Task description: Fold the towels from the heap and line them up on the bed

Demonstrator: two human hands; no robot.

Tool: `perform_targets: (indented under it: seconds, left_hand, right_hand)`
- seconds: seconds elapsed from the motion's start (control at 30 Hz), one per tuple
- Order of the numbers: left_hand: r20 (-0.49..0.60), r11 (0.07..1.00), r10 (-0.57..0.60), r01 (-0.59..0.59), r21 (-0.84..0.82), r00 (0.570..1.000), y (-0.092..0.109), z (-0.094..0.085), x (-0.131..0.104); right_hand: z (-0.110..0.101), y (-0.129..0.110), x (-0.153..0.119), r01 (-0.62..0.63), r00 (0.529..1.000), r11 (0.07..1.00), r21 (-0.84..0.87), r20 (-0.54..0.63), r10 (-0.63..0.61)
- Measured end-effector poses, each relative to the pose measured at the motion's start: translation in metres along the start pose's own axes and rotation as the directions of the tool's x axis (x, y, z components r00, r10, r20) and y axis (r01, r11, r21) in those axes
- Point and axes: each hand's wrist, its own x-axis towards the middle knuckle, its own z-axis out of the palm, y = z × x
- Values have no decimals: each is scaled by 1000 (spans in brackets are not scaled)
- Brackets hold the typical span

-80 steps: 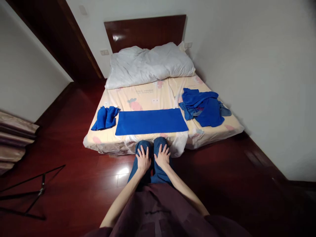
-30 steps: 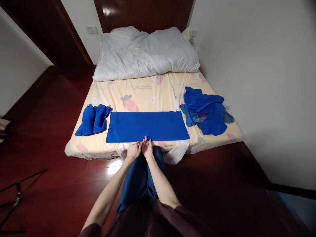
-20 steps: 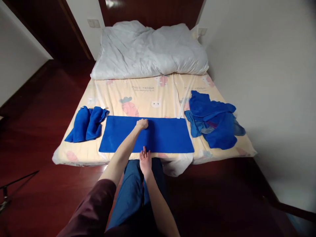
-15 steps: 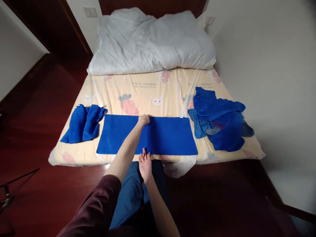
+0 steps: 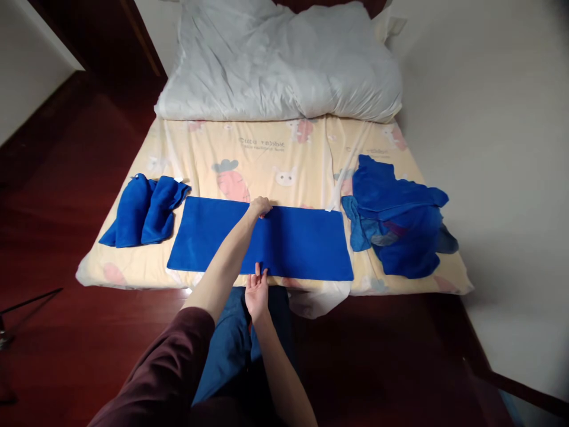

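Note:
A blue towel [image 5: 306, 246] lies flat as a wide rectangle along the near side of the bed. At the middle of its far edge, my left hand [image 5: 260, 206] is closed, with the fingers pinching the cloth. My right hand [image 5: 256, 293] is at the middle of the near edge, palm up. Its fingers are stretched out and apart, with the tips at the towel's edge. A soft fold or shadow runs across the towel between the two hands.
Rolled blue cloths [image 5: 144, 213] lie at the bed's left side. To the right is a crumpled pile of blue cloths [image 5: 400, 213]. A grey-white quilt [image 5: 284, 65] is bunched at the head of the patterned bed sheet [image 5: 208, 139]. A white wall [image 5: 489, 148] stands on the right.
The view has tilted and shifted slightly. Both hands stay at nearly the same spots on the towel, and the towel still lies flat.

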Motion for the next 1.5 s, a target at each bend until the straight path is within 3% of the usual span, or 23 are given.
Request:
perform_targets:
  seconds: [0.23,0.43,0.67,0.8,0.97,1.1,1.2,1.37,1.43,1.5]
  left_hand:
    - [-113,997,-3,12,80,994,0,-4,-1]
    - [-126,993,14,1,121,992,-11,6,-1]
    - [-231,996,30,-11,83,972,-16,7,0]
    - [-257,999,32,-29,15,966,-14,1,-10]
    - [-287,983,80,-123,-138,955,4,-35,-49]
    - [-347,934,114,-219,-282,931,22,-78,-111]
    - [-425,882,131,-301,-363,896,29,-116,-170]
    - [-583,740,149,-481,-471,799,23,-177,-270]
    - [-656,648,146,-573,-502,741,13,-194,-305]
    - [-722,601,153,-643,-474,675,-1,-206,-334]
  right_hand:
    - [-9,11,-11,-4,1000,1000,19,-24,5]
    - [3,2,-4,0,1000,1000,31,-6,0]
    - [-3,0,-17,-51,999,999,-11,18,51]
    - [5,-12,-28,65,996,992,-106,61,-59]
    - [4,-39,-63,299,953,924,-236,116,-279]
    - [10,-73,-103,517,852,796,-314,281,-442]
    - [24,-117,-131,663,746,664,-345,380,-547]
    - [68,-217,-177,873,486,359,-330,537,-689]
    - [91,-253,-195,926,368,225,-303,592,-717]
    - [115,-281,-212,950,297,151,-272,648,-701]
